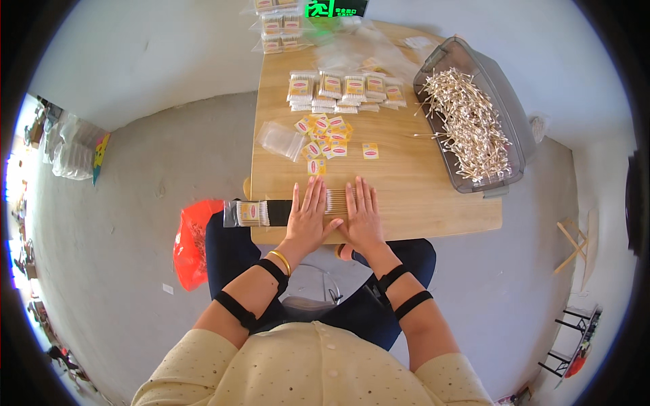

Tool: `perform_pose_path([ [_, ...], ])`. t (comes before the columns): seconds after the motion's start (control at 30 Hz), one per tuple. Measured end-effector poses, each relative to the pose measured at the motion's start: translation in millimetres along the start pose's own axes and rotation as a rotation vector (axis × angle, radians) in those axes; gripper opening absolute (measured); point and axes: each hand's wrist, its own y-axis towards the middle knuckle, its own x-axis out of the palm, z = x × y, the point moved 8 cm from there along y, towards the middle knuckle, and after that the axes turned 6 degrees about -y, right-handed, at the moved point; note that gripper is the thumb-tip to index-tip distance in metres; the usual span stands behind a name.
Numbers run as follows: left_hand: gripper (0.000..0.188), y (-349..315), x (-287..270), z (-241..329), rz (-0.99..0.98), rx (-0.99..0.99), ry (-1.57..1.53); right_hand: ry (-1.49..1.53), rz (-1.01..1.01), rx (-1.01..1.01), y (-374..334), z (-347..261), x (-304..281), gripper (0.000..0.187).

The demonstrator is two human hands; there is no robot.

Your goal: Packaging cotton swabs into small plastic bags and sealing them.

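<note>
A row of cotton swabs [336,201] lies side by side on the table near its front edge. My left hand [308,215] lies flat at the row's left side, fingers stretched out, partly over a black strip [279,212]. On the row's right side rests my right hand [364,215], also flat with fingers extended. The thumbs almost meet below the swabs, and both palms hide part of the row. At the strip's left end, a clear bag with swabs and a yellow-white card [249,213] juts past the table edge.
Loose cards [325,135] and empty clear bags [282,140] lie beyond my hands. Packed swab bags [330,84] are stacked behind them. A grey bin [511,128] of loose swabs stands at the right. A red plastic bag [193,243] hangs left of my leg.
</note>
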Motion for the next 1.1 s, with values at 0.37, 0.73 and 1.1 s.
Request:
perform_pose_path([
  [0.37, 0.092, -3, -8, -5, -0.032, -0.035, -0.058, -0.067, -0.008, 0.028, 0, -8, 9, 0.087],
  [0.73, 0.061, -96, -37, -196, 0.292, -0.817, -0.662, 0.010, 0.070, 0.025, 13, -90, 26, 0.078],
  [1.1, 0.052, -107, 51, -227, 0.266, -1.064, -1.362, 0.032, 0.087, -0.003, 23, -129, 35, 0.076],
])
